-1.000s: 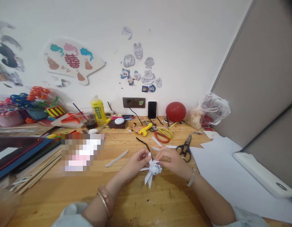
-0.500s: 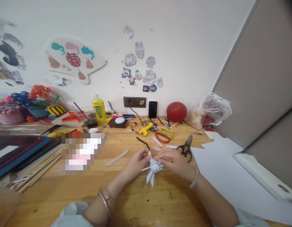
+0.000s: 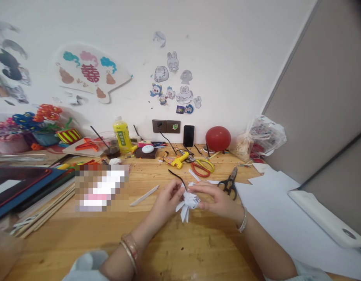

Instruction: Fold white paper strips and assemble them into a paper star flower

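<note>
Between my hands, above the wooden table, is a folded white paper shape (image 3: pixel 191 201) with layered points and narrow strips sticking out below. A thin black fuzzy stem (image 3: pixel 176 176), like a pipe cleaner, rises from it to the upper left. My left hand (image 3: pixel 172 196) pinches the shape's left side near the stem's base. My right hand (image 3: pixel 217 200) curves round the right side, index finger at the top and thumb against the lower right edge. Black-handled scissors (image 3: pixel 229 183) lie just beyond the right hand. A folded white paper strip (image 3: pixel 144 195) lies left of my left hand.
A yellow glue gun (image 3: pixel 180 160) and red-and-yellow-handled scissors (image 3: pixel 203 168) lie behind the hands. White paper sheets (image 3: pixel 274 207) cover the right side. A red balloon (image 3: pixel 218 138), a phone (image 3: pixel 189 136) and a yellow drink bottle (image 3: pixel 122 134) stand along the wall.
My right thumb has moved down and away from the index finger, spreading along the paper shape's right side. The shape has turned slightly and its lower strips sit a little higher.
</note>
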